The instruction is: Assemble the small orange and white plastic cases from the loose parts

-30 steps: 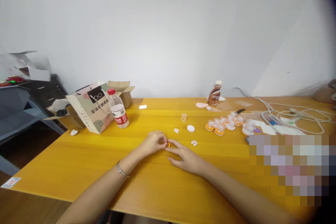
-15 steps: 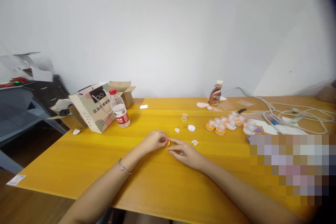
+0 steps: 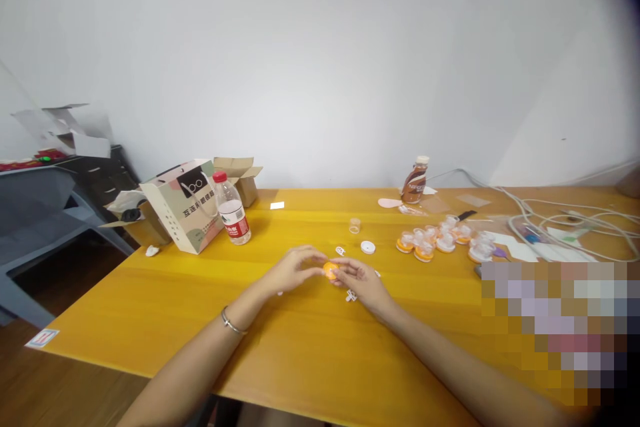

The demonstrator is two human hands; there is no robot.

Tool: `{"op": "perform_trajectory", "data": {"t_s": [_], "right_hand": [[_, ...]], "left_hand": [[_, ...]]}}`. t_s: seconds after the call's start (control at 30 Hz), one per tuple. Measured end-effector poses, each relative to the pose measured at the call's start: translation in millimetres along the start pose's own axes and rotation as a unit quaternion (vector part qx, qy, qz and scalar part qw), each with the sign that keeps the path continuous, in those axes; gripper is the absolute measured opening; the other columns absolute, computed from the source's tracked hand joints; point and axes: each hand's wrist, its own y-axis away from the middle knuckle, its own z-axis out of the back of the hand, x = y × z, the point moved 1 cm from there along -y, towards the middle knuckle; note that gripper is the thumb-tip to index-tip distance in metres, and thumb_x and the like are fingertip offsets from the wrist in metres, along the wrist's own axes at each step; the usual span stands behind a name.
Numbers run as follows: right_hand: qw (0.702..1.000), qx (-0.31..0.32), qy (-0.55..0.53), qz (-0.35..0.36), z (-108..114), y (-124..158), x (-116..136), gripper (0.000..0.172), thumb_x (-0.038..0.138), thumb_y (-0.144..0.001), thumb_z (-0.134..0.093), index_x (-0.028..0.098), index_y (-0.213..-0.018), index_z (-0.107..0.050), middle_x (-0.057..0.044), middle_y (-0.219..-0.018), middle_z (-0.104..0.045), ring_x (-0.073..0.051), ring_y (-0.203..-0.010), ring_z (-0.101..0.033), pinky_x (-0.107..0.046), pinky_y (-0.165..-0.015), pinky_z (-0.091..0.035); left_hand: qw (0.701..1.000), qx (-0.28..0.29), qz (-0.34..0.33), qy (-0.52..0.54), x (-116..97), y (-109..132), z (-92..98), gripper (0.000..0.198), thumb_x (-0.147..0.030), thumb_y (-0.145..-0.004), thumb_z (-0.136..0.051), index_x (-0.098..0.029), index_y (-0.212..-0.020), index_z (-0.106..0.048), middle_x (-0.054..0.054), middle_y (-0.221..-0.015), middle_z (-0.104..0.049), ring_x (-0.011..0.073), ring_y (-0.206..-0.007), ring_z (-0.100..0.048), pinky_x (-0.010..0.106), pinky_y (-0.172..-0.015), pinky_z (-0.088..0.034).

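Note:
A small round orange disc (image 3: 330,271) is held just above the table between my two hands. My left hand (image 3: 299,269) pinches its left edge with thumb and fingertips. From the other side, the fingers of my right hand (image 3: 364,285) close on it, partly covering its right edge. Below the right fingers lies a flat white cut-out piece (image 3: 351,295). Beyond the hands are another white cut-out (image 3: 341,251), a white round lid-like part (image 3: 368,247) and a small clear cup (image 3: 355,225).
Several orange-and-white parts with clear domes (image 3: 435,240) are grouped at right, near white cables (image 3: 560,213). A brown bottle (image 3: 415,181) stands behind them. At left are a paper bag (image 3: 187,213), a red-capped water bottle (image 3: 232,210) and a cardboard box (image 3: 244,180).
The orange disc has been lifted and tipped, so its face shows. My right hand has closed onto it from a flatter pose. The white cut-out below the right hand shows more. The view has shifted slightly.

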Motion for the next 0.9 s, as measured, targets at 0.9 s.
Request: {"op": "perform_trajectory", "data": {"t_s": [0.9], "right_hand": [[0.997, -0.019, -0.045, -0.057, 6, 2, 2, 0.042, 0.036, -0.054, -0.072, 0.018, -0.089, -0.059, -0.001, -0.071, -0.064, -0.015, -0.071, -0.062, -0.035, -0.079, -0.047]], "left_hand": [[0.947, 0.084, 0.2, -0.236, 28, 21, 27.0, 0.011, -0.011, -0.062, -0.05, -0.014, -0.067, -0.059, 0.002, -0.065, -0.061, 0.0111, -0.059, -0.052, 0.019, -0.053, -0.035]]}}
